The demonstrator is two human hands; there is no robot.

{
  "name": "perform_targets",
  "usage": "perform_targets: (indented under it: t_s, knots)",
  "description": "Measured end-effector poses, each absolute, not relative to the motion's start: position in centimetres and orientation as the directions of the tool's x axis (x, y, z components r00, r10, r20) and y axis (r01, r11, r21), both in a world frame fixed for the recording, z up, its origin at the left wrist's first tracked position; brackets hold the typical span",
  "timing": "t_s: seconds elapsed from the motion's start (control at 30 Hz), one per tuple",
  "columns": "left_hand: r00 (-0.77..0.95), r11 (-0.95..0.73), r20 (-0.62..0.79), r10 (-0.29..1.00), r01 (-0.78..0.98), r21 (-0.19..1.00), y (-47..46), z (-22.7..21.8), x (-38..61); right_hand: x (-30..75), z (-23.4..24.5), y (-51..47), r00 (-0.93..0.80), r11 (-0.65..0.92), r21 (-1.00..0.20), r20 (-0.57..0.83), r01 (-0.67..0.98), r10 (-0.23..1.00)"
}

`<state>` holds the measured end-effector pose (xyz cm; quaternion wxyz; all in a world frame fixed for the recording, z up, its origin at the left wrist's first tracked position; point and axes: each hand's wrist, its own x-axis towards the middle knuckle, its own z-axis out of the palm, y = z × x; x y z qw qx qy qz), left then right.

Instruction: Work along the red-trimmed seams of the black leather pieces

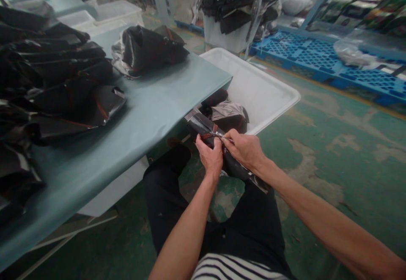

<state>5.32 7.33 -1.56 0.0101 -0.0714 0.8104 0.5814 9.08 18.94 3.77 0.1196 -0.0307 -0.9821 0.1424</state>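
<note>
My left hand (209, 155) and my right hand (243, 146) are both closed on a black garment in a clear plastic bag (203, 127), held over my lap beside the table's edge. My right fingers pinch the bag's top edge, where a red strip shows. Just beyond the hands stands a white plastic bin (268, 87) holding a few bagged black garments (230, 115).
A grey-blue table (152, 106) runs along my left, with a stack of bagged black garments (57, 81) and another bundle (149, 49) on it. Blue pallets (317, 58) lie on the green floor at the far right. Another white bin piled with black items (234, 1) stands behind.
</note>
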Motion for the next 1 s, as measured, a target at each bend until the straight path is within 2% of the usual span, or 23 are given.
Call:
perform_targets:
  t_s: [0.37, 0.63, 0.77, 0.83, 0.93, 1.0]
  knots:
    - [-0.980, 0.277, -0.149, -0.134, -0.182, 0.944, 7.7, -0.9, 5.5, 8.8, 3.2, 19.2, -0.942, 0.957, -0.285, 0.334, -0.061, 0.040]
    - [-0.982, 0.261, -0.140, -0.126, -0.169, 0.951, 7.6, -0.9, 5.5, 8.2, 3.9, 20.3, -0.946, 0.961, -0.238, 0.319, -0.138, -0.057]
    - [-0.981, 0.293, -0.123, -0.151, -0.163, 0.942, 7.7, -0.8, 5.7, 7.0, 5.0, 21.9, -0.956, 0.923, -0.309, 0.251, -0.228, -0.152]
    - [-0.975, 0.317, -0.109, -0.196, -0.168, 0.933, 7.8, -0.8, 6.0, 6.6, 5.2, 22.3, -0.962, 0.902, -0.364, 0.225, -0.232, -0.157]
    - [-0.958, 0.387, -0.045, -0.282, -0.156, 0.909, 7.6, -0.7, 6.6, 6.8, 4.5, 22.0, -0.976, 0.856, -0.496, 0.213, -0.147, -0.044]
    - [-0.947, 0.486, 0.080, -0.310, -0.086, 0.870, 7.3, -0.6, 6.7, 7.4, 3.7, 21.5, -0.973, 0.805, -0.590, 0.217, -0.070, 0.075]
